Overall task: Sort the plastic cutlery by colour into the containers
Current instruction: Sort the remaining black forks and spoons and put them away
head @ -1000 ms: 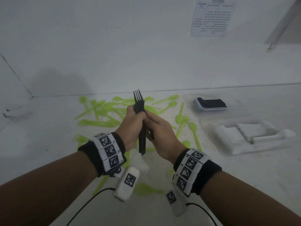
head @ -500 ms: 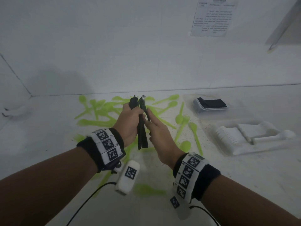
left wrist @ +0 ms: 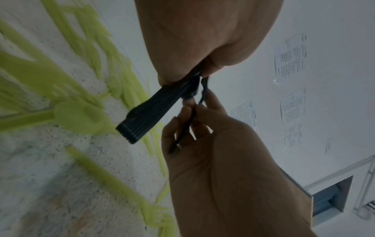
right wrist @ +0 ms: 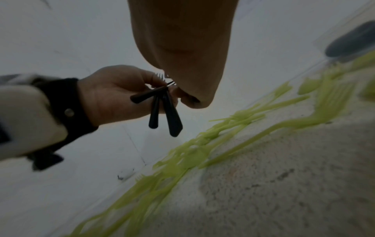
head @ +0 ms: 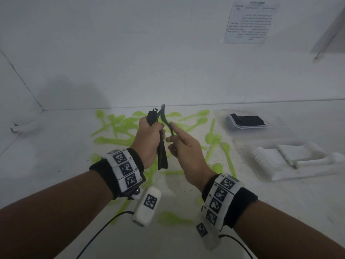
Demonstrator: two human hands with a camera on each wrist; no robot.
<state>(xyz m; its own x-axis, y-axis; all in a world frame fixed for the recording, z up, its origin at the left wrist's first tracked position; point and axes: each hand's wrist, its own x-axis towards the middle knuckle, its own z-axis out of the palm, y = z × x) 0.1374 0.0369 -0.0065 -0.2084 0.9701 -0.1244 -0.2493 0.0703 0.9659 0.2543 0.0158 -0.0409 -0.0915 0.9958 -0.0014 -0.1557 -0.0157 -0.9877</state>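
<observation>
The left hand (head: pixel 149 139) grips a bunch of black forks (head: pixel 162 154) upright above the desk (head: pixel 56 146), while the right hand (head: pixel 186 152) pinches one black fork (head: pixel 167 121) beside it, seemingly adding it to the bunch. Green cutlery (head: pixel 119 141) lies scattered below. Next, I judge, the bunch goes far right into the clear container (head: pixel 233 128) holding black pieces

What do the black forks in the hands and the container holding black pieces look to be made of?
Black forks: probably thin matte plastic; the one the right hand pinches looks bowed, and the handles in the left hand nest into a ribbed stack. Container: seemingly clear, slightly glossy plastic; the dark contents show through its wall.
</observation>
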